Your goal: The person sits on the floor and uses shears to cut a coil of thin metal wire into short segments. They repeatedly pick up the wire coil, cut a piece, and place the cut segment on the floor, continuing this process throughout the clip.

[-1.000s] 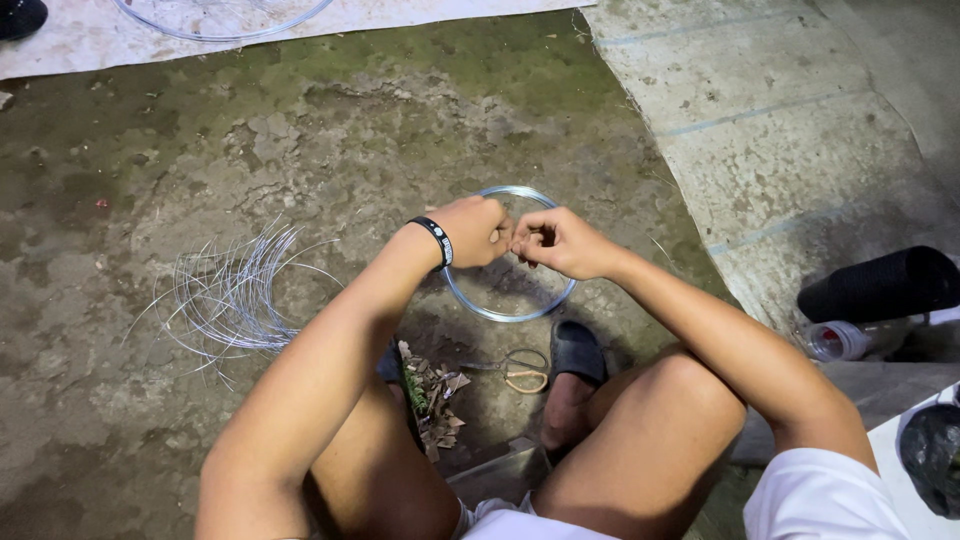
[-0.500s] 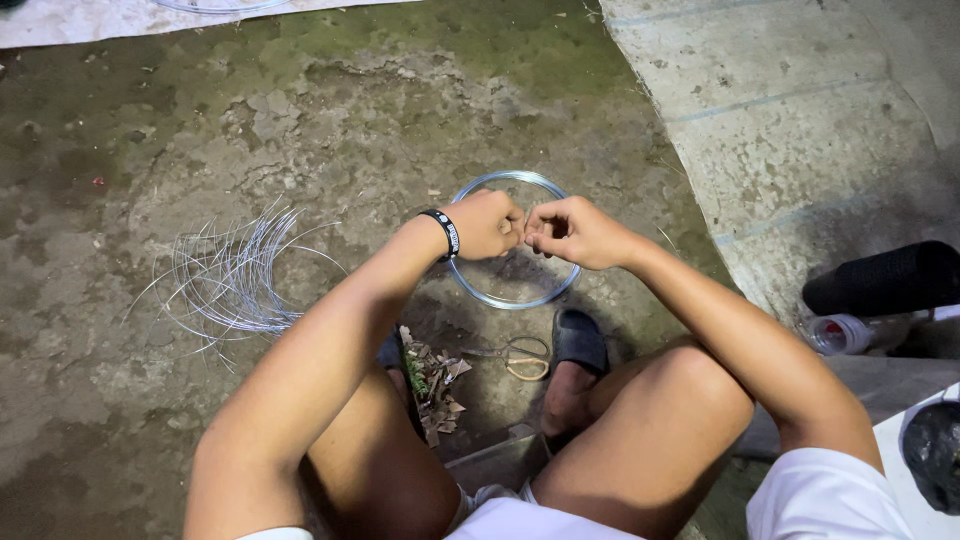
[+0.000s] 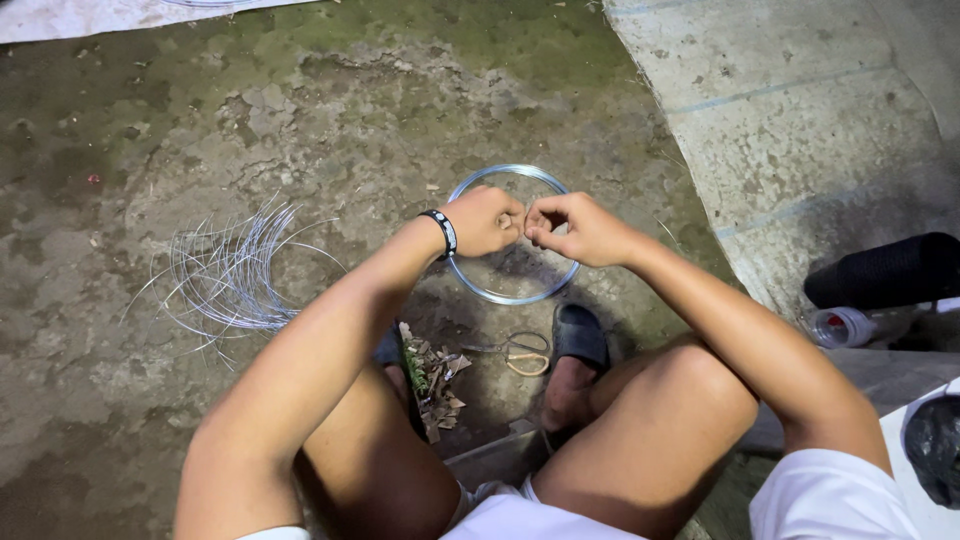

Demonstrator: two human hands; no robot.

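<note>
Between the knees, left hand [image 3: 485, 220] and right hand [image 3: 570, 228] pinch wire ring [image 3: 512, 296].

We see the wire ring [image 3: 512, 235] at frame centre, our left hand [image 3: 487, 220] and right hand [image 3: 577, 229] meeting on it. Loose wires [image 3: 228, 272] lie at left, scissors [image 3: 517, 352] below the ring between our feet, a roll [image 3: 880, 272] at right
</note>
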